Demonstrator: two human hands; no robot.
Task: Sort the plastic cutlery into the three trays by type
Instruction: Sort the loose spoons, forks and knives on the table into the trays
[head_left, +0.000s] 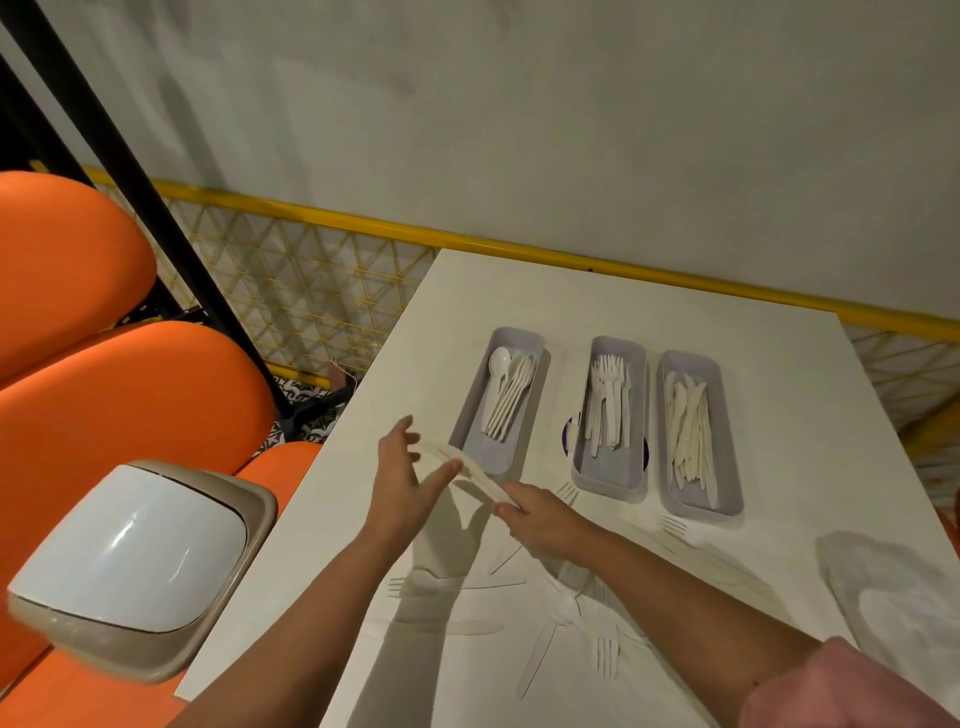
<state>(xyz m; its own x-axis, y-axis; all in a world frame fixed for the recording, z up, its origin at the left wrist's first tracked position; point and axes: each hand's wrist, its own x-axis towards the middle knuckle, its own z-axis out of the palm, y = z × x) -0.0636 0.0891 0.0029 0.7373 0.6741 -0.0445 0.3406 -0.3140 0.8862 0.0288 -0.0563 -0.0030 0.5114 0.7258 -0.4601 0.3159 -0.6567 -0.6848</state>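
Three grey trays stand in a row on the white table (779, 415): the left tray (470, 410) holds spoons, the middle tray (605, 467) forks, the right tray (693, 493) knives. My right hand (540, 525) grips one end of a bundle of white cutlery (467, 467) just in front of the spoon tray. My left hand (402, 483) has its fingers spread and touches the bundle's other end. Loose forks (605, 654) and knives (537, 660) lie scattered on the table near me.
A white plate or lid (893, 597) lies at the table's right edge. A beige bin with a white swing lid (130, 561) stands left of the table, beside orange seats (119, 405). A yellow mesh railing (311, 291) runs behind.
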